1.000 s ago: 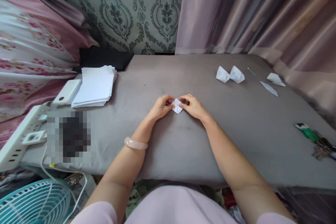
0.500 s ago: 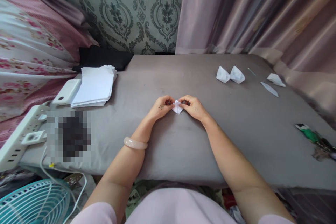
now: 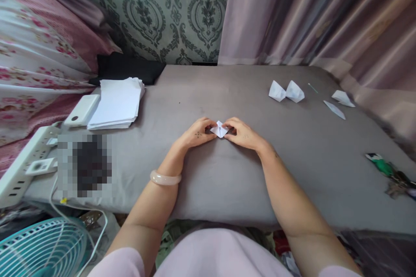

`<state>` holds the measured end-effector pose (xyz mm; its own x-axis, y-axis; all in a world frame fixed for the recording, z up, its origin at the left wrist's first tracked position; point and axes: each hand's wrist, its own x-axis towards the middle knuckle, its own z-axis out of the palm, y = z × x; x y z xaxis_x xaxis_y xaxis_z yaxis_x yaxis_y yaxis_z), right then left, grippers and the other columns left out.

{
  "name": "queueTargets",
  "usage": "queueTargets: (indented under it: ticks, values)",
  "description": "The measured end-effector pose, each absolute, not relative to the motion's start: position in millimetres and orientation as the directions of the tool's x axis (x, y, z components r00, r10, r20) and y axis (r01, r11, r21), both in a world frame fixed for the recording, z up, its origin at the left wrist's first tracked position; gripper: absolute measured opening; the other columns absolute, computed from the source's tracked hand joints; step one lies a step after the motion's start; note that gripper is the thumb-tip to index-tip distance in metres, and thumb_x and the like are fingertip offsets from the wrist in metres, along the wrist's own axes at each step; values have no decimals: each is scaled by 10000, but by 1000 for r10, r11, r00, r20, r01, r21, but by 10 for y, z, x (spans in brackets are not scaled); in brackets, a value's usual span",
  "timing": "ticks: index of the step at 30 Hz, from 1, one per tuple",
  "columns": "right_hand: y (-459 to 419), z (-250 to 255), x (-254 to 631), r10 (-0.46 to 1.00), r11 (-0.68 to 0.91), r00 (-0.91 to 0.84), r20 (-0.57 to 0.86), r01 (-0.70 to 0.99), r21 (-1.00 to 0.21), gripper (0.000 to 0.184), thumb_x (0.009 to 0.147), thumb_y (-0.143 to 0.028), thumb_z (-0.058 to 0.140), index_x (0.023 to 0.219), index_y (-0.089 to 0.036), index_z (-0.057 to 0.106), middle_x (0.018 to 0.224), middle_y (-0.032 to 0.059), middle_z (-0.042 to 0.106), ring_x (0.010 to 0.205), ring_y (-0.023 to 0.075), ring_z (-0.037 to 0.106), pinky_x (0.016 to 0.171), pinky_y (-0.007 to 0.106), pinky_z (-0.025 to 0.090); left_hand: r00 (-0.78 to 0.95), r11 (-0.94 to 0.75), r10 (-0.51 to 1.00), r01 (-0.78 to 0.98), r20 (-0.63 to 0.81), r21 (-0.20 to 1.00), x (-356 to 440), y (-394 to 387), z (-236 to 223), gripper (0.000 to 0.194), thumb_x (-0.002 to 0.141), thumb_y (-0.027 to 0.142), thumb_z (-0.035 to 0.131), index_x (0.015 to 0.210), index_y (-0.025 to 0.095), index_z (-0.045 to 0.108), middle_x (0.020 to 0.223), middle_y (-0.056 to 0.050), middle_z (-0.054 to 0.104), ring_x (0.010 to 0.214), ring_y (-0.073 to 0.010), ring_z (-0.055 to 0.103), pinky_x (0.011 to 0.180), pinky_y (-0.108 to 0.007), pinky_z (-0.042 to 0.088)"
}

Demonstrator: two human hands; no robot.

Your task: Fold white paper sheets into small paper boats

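Note:
A small folded white paper piece point(image 3: 219, 130) lies on the grey cloth-covered surface point(image 3: 227, 173), pinched from both sides. My left hand point(image 3: 195, 132) grips its left edge with closed fingers; a pale bangle sits on that wrist. My right hand point(image 3: 242, 133) holds the right edge, fingertips pressed together on the fold. Both hands rest on the surface, almost touching each other.
A stack of white sheets point(image 3: 116, 103) and a white power bank point(image 3: 82, 110) lie at the left. Several folded paper shapes point(image 3: 286, 91) sit at the far right, keys with a green tag point(image 3: 385, 169) at the right edge. A power strip point(image 3: 24, 162) and a teal fan point(image 3: 42, 249) are lower left.
The paper piece has opened slightly into a wider, flatter shape between my fingertips. My hands have shifted very little; the view has tilted a bit.

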<state>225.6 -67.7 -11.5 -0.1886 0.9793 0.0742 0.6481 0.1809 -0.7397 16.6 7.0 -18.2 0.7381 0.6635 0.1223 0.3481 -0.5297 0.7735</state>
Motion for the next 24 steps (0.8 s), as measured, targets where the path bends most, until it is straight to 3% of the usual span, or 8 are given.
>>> queueTargets:
  ticks: [5,11,24]
  values:
    - [-643,-147,2287,980,168,-187,65,613,-772,192,814,-243,615,988,-222,693,1094,62,627,940,184,605,832,316,469,740,-512,657,302,140,804,161,87,-167,218,800,299,648,982,190,702,961,-79,645,848,-190,580,776,-299,452]
    - [-652,-136,2302,977,187,-199,81,607,-772,242,887,-313,557,1061,-250,712,1072,53,638,916,176,602,833,315,459,730,-461,672,282,123,841,151,99,-165,247,858,369,601,982,200,732,954,-74,649,775,-158,565,712,-263,441]
    - [-638,-110,2310,971,209,-218,93,600,-773,245,909,-275,527,1025,-238,740,1095,63,650,990,186,610,911,326,447,730,-454,673,279,121,846,171,111,-168,266,890,311,538,965,148,735,1013,-107,650,827,-169,594,750,-277,461]
